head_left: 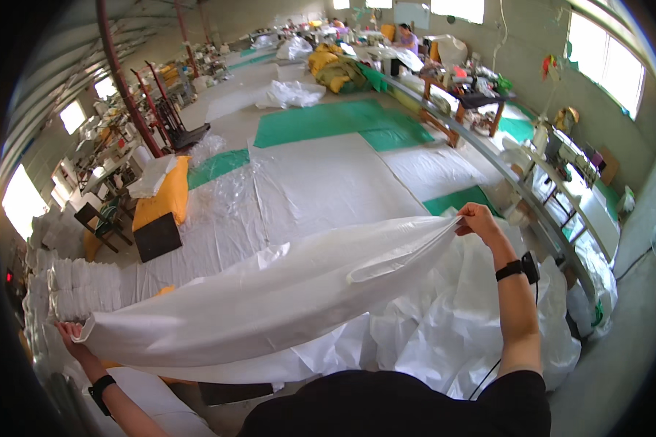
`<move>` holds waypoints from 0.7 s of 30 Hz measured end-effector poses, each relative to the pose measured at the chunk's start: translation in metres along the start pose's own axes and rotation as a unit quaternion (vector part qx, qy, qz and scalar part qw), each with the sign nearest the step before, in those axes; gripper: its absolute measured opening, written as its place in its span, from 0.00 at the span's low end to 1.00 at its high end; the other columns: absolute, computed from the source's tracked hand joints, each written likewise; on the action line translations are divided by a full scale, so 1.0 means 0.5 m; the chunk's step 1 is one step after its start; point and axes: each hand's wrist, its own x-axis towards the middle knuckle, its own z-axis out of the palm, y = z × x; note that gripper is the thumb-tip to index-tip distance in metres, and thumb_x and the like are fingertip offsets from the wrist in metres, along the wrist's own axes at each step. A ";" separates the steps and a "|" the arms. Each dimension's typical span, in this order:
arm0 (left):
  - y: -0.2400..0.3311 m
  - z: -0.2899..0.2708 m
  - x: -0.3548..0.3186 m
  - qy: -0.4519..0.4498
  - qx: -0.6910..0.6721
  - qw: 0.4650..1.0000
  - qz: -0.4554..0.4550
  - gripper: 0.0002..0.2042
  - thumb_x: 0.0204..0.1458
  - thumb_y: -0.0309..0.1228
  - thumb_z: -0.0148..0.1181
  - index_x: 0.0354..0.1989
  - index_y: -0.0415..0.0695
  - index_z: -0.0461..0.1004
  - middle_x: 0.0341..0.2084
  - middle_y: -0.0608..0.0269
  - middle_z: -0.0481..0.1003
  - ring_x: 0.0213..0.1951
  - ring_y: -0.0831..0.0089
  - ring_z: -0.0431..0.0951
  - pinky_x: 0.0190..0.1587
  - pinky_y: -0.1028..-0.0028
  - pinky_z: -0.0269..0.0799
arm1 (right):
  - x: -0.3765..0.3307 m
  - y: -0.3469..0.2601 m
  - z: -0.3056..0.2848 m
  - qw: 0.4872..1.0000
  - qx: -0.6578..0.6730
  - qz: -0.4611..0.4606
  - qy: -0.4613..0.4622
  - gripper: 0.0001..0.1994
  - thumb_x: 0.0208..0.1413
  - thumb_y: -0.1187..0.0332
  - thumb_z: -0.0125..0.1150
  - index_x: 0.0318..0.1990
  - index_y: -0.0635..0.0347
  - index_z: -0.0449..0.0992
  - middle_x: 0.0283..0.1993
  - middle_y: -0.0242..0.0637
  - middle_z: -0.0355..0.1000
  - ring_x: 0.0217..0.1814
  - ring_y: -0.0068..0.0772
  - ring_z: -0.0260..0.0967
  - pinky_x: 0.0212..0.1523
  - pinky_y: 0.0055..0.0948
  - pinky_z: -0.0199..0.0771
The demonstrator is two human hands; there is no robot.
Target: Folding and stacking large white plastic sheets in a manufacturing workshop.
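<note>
1 white plastic sheet (262, 306), folded over on itself, held up in the air btwn 2 hands, running approx 8 o'clock to 3 o'clock. R hand (477, 218) at 3: fingers pinched tight on its gathered end. L hand (71, 338) at 8: fingers clamped on the other end, tho they're partly hidden. 2 black wristbands (509, 270), 1 per arm.

Loose white sheeting (452, 320) bunched up at 4, below the held pc. Stacked white bundles (84, 288) btwn 8 and 9, too blurry for an exact count. Also: 1 yellow sack (166, 198) at 9 w/ 1 dark square panel (158, 237) against it, 1 dark chair (106, 221) at 9, 1 hand truck (169, 120) at 10 nr 1 dark red post (126, 91), at least 3 green sheets (biggest (313, 124) at 12), 1 co-worker (408, 39) in purple at 1.

Floor's mostly under flat white floor sheeting (313, 178). Metal rail (493, 149) curves from 1 to 4, cluttered desk (455, 109) beyond it at 2. Big workshop, grey walls, bright windows both sides, biggest window (606, 64) at 2.

Labels etc: too small/blurry to read.
</note>
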 end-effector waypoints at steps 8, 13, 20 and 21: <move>0.020 0.248 -0.039 -0.181 0.119 0.973 0.077 0.12 0.62 0.39 0.45 0.29 0.50 0.69 0.15 0.74 0.61 0.18 0.83 0.61 0.27 0.80 0.63 | -0.165 0.169 -0.091 0.963 -0.247 -0.091 -0.057 0.42 0.39 0.64 0.73 0.64 0.57 0.56 0.59 0.50 0.60 0.62 0.40 0.60 0.60 0.41 0.61; 0.069 0.376 -0.081 -0.186 0.238 0.941 0.151 0.11 0.61 0.38 0.46 0.29 0.48 0.70 0.16 0.73 0.63 0.19 0.82 0.62 0.28 0.80 0.64 | -0.289 0.099 0.122 0.828 -0.494 -0.262 -0.040 0.49 0.30 0.57 0.74 0.65 0.48 0.56 0.61 0.45 0.60 0.66 0.50 0.52 0.68 0.55 0.38; 0.074 0.358 -0.011 -0.139 0.306 0.923 0.184 0.11 0.60 0.37 0.49 0.29 0.45 0.70 0.17 0.72 0.65 0.20 0.79 0.64 0.29 0.79 0.65 | -0.225 0.234 0.358 0.906 -0.247 -0.284 -0.194 0.14 0.39 0.75 0.61 0.39 0.57 0.76 0.32 0.34 0.72 0.40 0.44 0.70 0.45 0.40 0.68; 0.087 0.348 -0.003 -0.125 0.315 0.920 0.195 0.11 0.59 0.37 0.49 0.28 0.45 0.70 0.18 0.71 0.65 0.21 0.79 0.64 0.29 0.79 0.65 | -0.211 0.229 0.366 0.903 -0.258 -0.292 -0.182 0.10 0.39 0.76 0.59 0.33 0.57 0.76 0.32 0.36 0.72 0.38 0.45 0.70 0.40 0.39 0.70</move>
